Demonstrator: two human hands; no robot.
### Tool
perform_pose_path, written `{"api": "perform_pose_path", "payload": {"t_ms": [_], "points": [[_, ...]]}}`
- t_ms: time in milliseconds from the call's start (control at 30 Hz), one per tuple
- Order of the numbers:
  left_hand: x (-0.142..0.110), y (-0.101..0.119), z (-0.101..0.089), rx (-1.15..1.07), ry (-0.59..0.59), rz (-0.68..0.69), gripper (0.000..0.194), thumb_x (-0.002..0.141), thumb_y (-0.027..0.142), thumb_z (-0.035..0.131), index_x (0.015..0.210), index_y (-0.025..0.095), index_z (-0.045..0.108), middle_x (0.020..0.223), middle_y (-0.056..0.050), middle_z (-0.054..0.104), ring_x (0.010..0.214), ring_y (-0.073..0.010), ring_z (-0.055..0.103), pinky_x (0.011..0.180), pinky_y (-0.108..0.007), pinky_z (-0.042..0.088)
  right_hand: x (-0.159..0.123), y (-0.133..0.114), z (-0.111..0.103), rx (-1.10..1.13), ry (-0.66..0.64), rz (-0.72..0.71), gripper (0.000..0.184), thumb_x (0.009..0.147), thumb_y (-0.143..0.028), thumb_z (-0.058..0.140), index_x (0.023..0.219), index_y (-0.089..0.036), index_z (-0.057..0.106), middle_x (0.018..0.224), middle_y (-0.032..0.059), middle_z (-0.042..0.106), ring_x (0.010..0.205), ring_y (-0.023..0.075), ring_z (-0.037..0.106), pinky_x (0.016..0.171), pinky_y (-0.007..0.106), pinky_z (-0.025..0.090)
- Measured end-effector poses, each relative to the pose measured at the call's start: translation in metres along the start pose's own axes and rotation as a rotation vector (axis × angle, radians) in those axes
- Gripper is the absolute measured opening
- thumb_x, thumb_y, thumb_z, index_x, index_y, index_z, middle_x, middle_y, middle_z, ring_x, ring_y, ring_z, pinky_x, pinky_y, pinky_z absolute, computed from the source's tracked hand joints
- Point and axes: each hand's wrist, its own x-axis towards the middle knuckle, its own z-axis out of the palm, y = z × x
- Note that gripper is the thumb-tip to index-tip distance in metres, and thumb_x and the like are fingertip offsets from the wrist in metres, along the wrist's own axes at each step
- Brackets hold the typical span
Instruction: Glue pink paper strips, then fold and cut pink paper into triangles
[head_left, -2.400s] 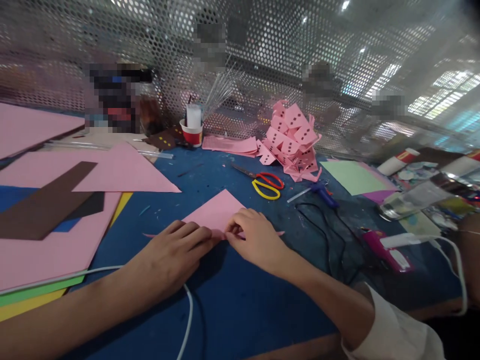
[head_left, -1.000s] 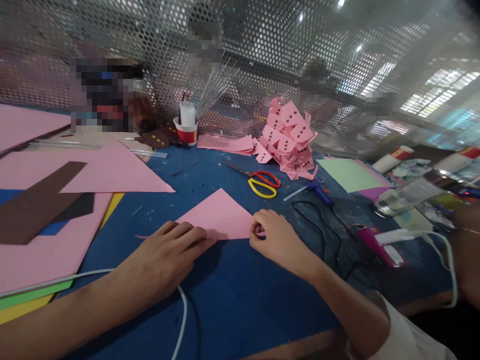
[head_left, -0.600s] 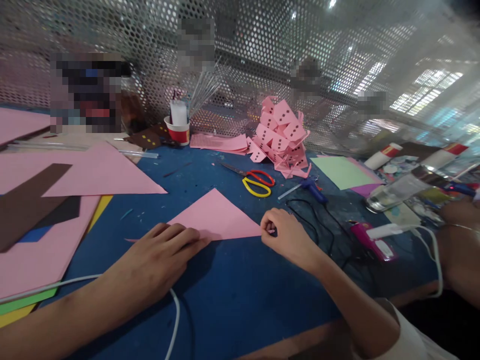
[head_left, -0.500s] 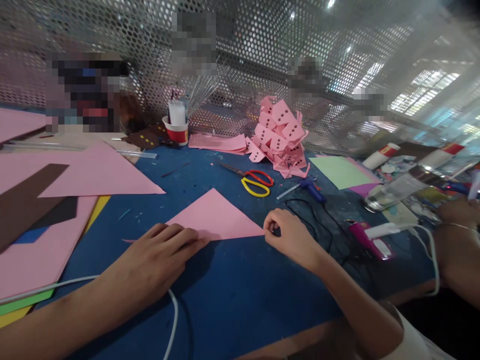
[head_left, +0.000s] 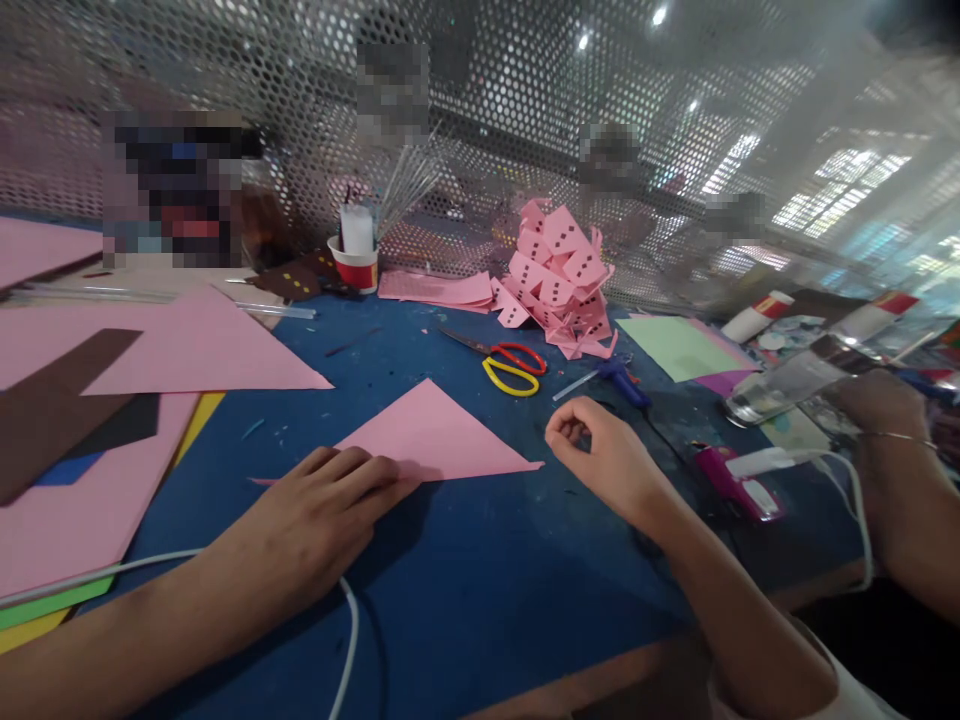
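A folded pink paper triangle (head_left: 442, 435) lies on the blue table, its peak pointing away from me. My left hand (head_left: 322, 515) rests palm-down over its left part, fingers stretched and lying on the paper near the front edge; the left corner is mostly covered, with a small pink tip showing beyond the hand. At the right corner there is a small bent tip. Just right of that corner, apart from it, my right hand (head_left: 600, 455) hovers with thumb and curled fingers together, nothing visible in them. Scissors (head_left: 514, 370) with red and yellow handles lie behind the triangle.
A blue glue gun (head_left: 624, 382) and a magenta device (head_left: 739, 485) with a white plug lie to the right. Behind stands a pink paper model (head_left: 559, 270) beside a cup (head_left: 356, 268). Pink sheets (head_left: 67, 520) cover the left. Another person's arm (head_left: 892, 470) reaches in at right.
My right hand has come off the triangle's right corner and moved a little to the right, uncovering the bent tip. My left hand stays on the paper. The other person's hand has shifted left.
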Motion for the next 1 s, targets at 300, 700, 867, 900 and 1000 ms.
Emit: {"api": "perform_pose_path", "payload": {"t_ms": [300, 700, 867, 900, 1000], "points": [[0.003, 0.001, -0.003, -0.001, 0.001, -0.016, 0.044, 0.09, 0.003, 0.046, 0.127, 0.023, 0.062, 0.112, -0.006, 0.067, 0.097, -0.0237, 0.058, 0.082, -0.04, 0.04, 0.011, -0.055, 0.063, 0.129, -0.239, -0.228, 0.01, 0.09, -0.013, 0.064, 0.089, -0.022, 0.068, 0.089, -0.0011, 0.069, 0.082, 0.0132, 0.061, 0.075, 0.026, 0.044], [0.031, 0.011, -0.008, -0.133, 0.01, -0.297, 0.014, 0.097, 0.018, 0.052, 0.089, 0.02, 0.064, 0.089, -0.003, 0.067, 0.084, -0.0197, 0.06, 0.074, -0.035, 0.039, 0.007, -0.04, 0.089, 0.029, -0.171, -0.318, 0.01, 0.088, -0.013, 0.067, 0.091, -0.022, 0.065, 0.092, -0.0007, 0.068, 0.087, 0.0162, 0.058, 0.081, 0.03, 0.039], [0.043, 0.017, -0.01, -0.166, -0.02, -0.436, 0.009, 0.089, 0.016, 0.058, 0.088, 0.022, 0.065, 0.086, -0.001, 0.067, 0.084, -0.021, 0.061, 0.074, -0.035, 0.035, 0.007, -0.04, 0.089, 0.014, -0.16, -0.336, 0.01, 0.09, -0.012, 0.064, 0.091, -0.022, 0.065, 0.092, -0.0008, 0.067, 0.087, 0.0164, 0.058, 0.079, 0.031, 0.039], [0.044, 0.017, -0.01, -0.174, -0.027, -0.447, 0.008, 0.088, 0.016, 0.058, 0.087, 0.022, 0.065, 0.084, -0.001, 0.067, 0.083, -0.0209, 0.061, 0.074, -0.035, 0.035, 0.007, -0.041, 0.089, 0.01, -0.159, -0.335, 0.01, 0.09, -0.012, 0.064, 0.09, -0.022, 0.064, 0.092, -0.0006, 0.067, 0.087, 0.0165, 0.058, 0.079, 0.031, 0.039], [0.047, 0.018, -0.01, -0.184, -0.032, -0.471, 0.007, 0.086, 0.018, 0.059, 0.081, 0.021, 0.062, 0.08, 0.0, 0.065, 0.08, -0.0205, 0.06, 0.072, -0.034, 0.033, 0.007, -0.041, 0.089, -0.004, -0.166, -0.331, 0.009, 0.09, -0.013, 0.064, 0.089, -0.022, 0.063, 0.091, 0.0, 0.067, 0.086, 0.0173, 0.058, 0.078, 0.031, 0.039]]}}
